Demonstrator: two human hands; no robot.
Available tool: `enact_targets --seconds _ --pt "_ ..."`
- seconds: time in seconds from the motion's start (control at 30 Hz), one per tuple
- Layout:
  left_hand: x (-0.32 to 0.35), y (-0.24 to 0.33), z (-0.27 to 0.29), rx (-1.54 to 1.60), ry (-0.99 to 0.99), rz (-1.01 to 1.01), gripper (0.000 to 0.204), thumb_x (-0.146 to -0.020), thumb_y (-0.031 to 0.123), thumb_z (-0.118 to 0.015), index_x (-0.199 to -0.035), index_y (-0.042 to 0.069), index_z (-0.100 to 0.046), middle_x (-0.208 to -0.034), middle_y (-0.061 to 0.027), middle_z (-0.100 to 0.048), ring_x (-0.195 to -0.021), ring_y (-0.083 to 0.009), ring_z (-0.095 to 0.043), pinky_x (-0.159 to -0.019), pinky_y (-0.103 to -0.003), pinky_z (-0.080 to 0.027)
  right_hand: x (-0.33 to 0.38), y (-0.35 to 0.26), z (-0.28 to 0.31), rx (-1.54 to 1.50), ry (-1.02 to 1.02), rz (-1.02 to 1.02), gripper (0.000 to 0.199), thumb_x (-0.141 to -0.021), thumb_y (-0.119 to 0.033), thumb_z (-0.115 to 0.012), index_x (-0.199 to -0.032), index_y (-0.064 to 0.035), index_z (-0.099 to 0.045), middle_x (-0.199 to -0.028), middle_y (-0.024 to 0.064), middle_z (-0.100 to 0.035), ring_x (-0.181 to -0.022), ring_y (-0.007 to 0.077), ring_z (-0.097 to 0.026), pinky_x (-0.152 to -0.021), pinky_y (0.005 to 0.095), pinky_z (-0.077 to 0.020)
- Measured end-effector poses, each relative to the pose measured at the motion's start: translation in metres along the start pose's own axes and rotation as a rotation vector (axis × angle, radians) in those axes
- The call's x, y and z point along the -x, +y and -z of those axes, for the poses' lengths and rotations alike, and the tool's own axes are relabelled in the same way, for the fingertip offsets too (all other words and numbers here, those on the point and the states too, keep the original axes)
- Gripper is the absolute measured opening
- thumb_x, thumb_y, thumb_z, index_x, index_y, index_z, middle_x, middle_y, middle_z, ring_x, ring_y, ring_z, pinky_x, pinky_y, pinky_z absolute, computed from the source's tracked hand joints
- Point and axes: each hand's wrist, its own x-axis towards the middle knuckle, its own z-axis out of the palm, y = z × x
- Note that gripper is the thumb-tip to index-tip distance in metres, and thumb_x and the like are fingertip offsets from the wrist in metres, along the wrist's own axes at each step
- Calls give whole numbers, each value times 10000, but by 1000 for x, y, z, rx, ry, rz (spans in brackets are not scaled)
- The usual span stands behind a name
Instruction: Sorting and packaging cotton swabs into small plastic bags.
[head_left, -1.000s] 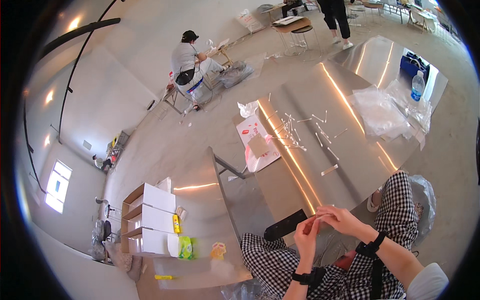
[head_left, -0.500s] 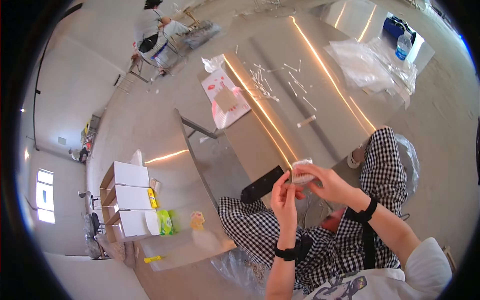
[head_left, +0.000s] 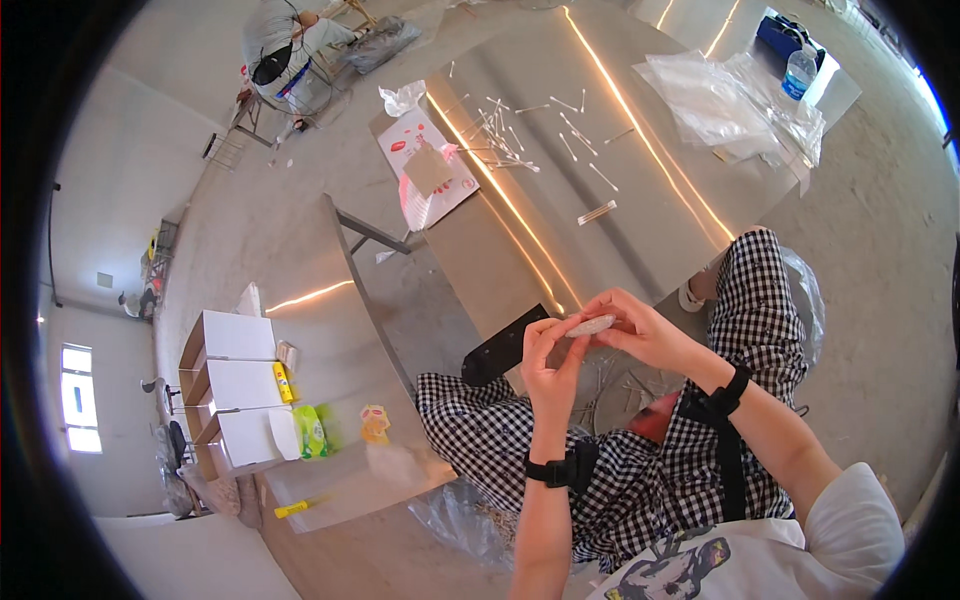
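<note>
My left hand (head_left: 545, 362) and my right hand (head_left: 638, 327) meet above my lap, both pinching a small clear plastic packet (head_left: 590, 325) that looks to hold thin white sticks. The packet lies flat between my fingertips, left fingers at its left end, right fingers over its right end. A black wrist strap sits on each forearm. My legs in checked trousers are below the hands. Just beyond them is the near edge of a long metal table (head_left: 640, 220).
Loose cotton swabs (head_left: 520, 135) and a small bundle (head_left: 597, 212) lie on the table, with clear plastic bags (head_left: 720, 100), a red-and-white sheet (head_left: 430, 165) and a black flat object (head_left: 505, 345). White boxes (head_left: 235, 385) stand on a lower table at left. Another person (head_left: 290, 45) sits far off.
The view has tilted down and my hands, still together on the packet, now sit nearer the picture's middle. The grip looks the same.
</note>
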Motion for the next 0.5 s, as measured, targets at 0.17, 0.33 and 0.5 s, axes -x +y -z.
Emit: enact_targets --seconds 0.17,0.33,0.5 --pt "0 -12 -1 -13 3 -15 138 -853 8 -739 -988 31 -727 -962 -29 -607 -880 -146 -602 -780 -258 -493 -5 9 1 -82 21 -28 118 -984 -12 -552 -1093 -13 -507 -1160 133 -664 -1130 208 -641 -939 334 -509" --pt "1 -20 -9 -70 75 -20 57 -882 28 -716 -937 17 -714 -980 -30 -630 -904 -132 -610 -755 -251 -500 -11 27 0 -83 87 20 45 -979 8 -547 -1021 4 -528 -1082 133 -691 -1085 209 -670 -889 318 -543" --pt "0 -22 -15 45 46 81 102 -892 33 -713 -990 7 -718 -1038 -52 -658 -959 -135 -615 -829 -258 -503 -12 19 2 -148 142 -173 24 -970 15 -562 -986 27 -575 -1084 125 -687 -1024 180 -686 -826 304 -593"
